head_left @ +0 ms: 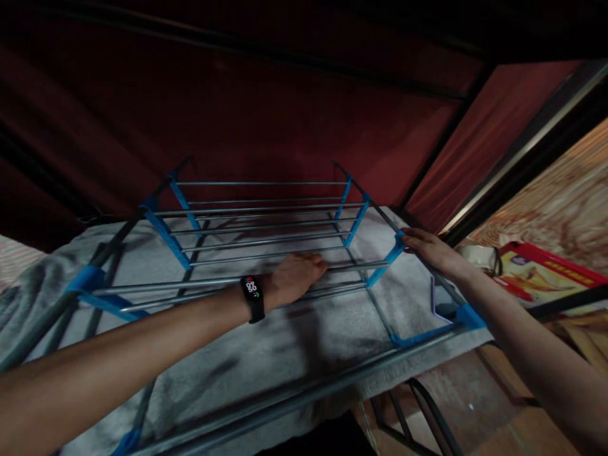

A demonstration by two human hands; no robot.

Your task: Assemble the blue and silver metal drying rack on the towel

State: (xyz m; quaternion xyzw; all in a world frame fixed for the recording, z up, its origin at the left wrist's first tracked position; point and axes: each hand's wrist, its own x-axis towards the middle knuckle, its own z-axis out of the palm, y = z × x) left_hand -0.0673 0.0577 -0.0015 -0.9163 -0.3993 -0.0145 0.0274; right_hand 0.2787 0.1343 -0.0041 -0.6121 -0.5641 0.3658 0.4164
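A shoe rack (pixel 266 241) of thin grey metal rods and blue plastic brackets lies before me. Across its middle reaches my left hand (pixel 297 277), its fingers curled down around a crosswise rod; the fingertips are partly hidden. On that wrist is a black smart band (pixel 253 297) with a lit screen. At the rack's right side, my right hand (pixel 424 246) grips the side tube at a blue bracket (pixel 387 263), thumb and fingers closed there. Another blue bracket (pixel 470 316) shows close beside my right forearm.
The rack rests on a grey cloth (pixel 266 354) covering a raised surface. Dark red panels (pixel 266 107) rise behind it. To the right are a red and yellow box (pixel 541 275) and a whitish cup-like item (pixel 479 258). Dark metal legs (pixel 418 411) stand below the front edge.
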